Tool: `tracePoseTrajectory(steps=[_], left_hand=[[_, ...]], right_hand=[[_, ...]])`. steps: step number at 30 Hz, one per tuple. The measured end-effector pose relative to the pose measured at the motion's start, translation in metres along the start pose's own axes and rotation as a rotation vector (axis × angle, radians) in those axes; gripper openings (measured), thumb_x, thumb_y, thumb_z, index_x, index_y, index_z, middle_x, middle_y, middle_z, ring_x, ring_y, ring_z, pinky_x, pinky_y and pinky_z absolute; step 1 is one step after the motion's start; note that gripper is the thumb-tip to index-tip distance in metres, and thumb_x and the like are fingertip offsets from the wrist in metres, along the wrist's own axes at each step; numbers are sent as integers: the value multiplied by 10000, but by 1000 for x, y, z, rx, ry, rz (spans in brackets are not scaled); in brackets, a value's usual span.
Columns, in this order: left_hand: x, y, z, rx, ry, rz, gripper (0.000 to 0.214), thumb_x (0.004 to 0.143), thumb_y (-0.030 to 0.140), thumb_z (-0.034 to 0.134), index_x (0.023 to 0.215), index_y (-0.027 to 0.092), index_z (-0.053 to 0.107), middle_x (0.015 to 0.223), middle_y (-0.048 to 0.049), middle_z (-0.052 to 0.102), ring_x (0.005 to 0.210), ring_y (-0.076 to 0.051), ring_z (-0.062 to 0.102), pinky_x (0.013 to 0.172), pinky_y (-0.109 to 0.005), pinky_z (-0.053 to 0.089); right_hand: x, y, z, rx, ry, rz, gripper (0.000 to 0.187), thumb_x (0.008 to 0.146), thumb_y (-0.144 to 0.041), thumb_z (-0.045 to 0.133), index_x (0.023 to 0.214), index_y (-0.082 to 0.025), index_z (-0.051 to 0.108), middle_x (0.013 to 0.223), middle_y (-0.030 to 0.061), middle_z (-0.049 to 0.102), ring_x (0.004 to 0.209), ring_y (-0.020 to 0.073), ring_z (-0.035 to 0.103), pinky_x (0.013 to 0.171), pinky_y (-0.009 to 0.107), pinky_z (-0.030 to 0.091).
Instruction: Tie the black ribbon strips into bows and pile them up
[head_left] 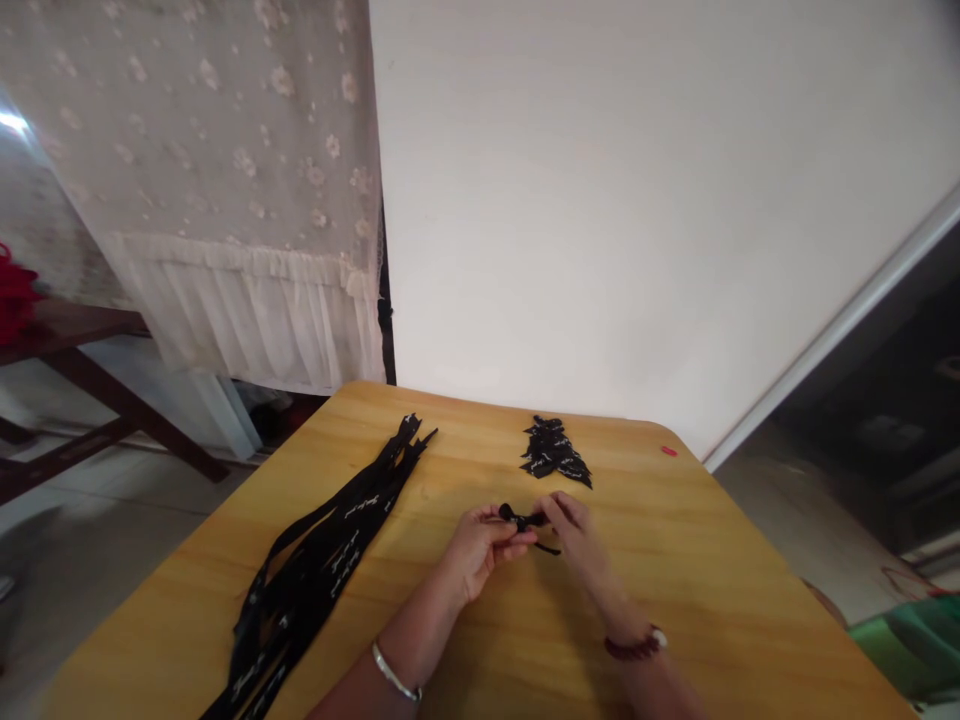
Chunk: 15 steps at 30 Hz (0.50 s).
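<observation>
A small piece of black ribbon (pixel 523 520) with white lettering is pinched between both my hands over the middle of the wooden table (pixel 675 560). My left hand (pixel 480 550) is closed on its left end, fingers curled. The fingertips of my right hand (pixel 574 530) pinch its right end, and a loose tail hangs below. A long bundle of black printed ribbon strips (pixel 330 560) lies to the left. A small heap of short black ribbon pieces (pixel 553 453) sits just beyond my hands.
A tiny red thing (pixel 669 451) lies near the table's far right corner. A white wall (pixel 637 200) stands behind, with a lace curtain (pixel 225 180) at the left. A dark wooden bench (pixel 75 350) stands at far left, and something green (pixel 915 640) at lower right.
</observation>
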<state>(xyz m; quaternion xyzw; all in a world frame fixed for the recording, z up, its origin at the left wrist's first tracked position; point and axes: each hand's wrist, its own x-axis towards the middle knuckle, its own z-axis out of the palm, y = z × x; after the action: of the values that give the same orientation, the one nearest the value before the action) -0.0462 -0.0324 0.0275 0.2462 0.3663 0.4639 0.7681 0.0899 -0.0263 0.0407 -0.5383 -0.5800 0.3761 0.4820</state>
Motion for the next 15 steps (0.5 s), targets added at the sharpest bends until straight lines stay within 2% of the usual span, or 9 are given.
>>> tracePoseTrajectory(steps=[3, 5, 7, 12, 15], left_hand=[[0, -3, 2, 123, -32, 5, 169, 578, 94, 599, 698, 109, 481, 681, -82, 637, 615, -192, 620, 506, -224, 463], [1, -6, 3, 180, -68, 1, 175, 570, 112, 602, 696, 115, 480, 651, -59, 631, 600, -192, 619, 498, -230, 458], [1, -7, 2, 216, -98, -2, 185, 560, 121, 606, 696, 121, 481, 630, -43, 625, 597, -196, 618, 502, -240, 458], [1, -6, 2, 202, -153, -10, 182, 574, 180, 613, 705, 118, 503, 641, -42, 620, 638, -201, 617, 559, -263, 459], [1, -5, 3, 181, -146, -8, 193, 581, 210, 614, 702, 112, 500, 641, -60, 623, 624, -198, 617, 555, -262, 455]], right_hand=[[0, -3, -4, -7, -118, -12, 261, 718, -365, 451, 562, -160, 497, 555, -9, 507, 573, 128, 481, 539, 227, 368], [0, -5, -4, 10, -243, -17, 208, 699, -341, 483, 618, -154, 525, 590, -5, 529, 583, 127, 488, 546, 227, 375], [-1, -5, -3, 12, -304, -6, 142, 665, -292, 521, 650, -152, 540, 602, -9, 537, 572, 120, 485, 535, 223, 373], [0, -2, 3, 69, -232, 58, 82, 626, -220, 525, 573, -160, 510, 510, -42, 485, 484, 93, 439, 468, 205, 342], [2, -1, 2, 59, -222, 41, 94, 634, -234, 522, 576, -160, 521, 521, -34, 501, 500, 99, 454, 484, 211, 356]])
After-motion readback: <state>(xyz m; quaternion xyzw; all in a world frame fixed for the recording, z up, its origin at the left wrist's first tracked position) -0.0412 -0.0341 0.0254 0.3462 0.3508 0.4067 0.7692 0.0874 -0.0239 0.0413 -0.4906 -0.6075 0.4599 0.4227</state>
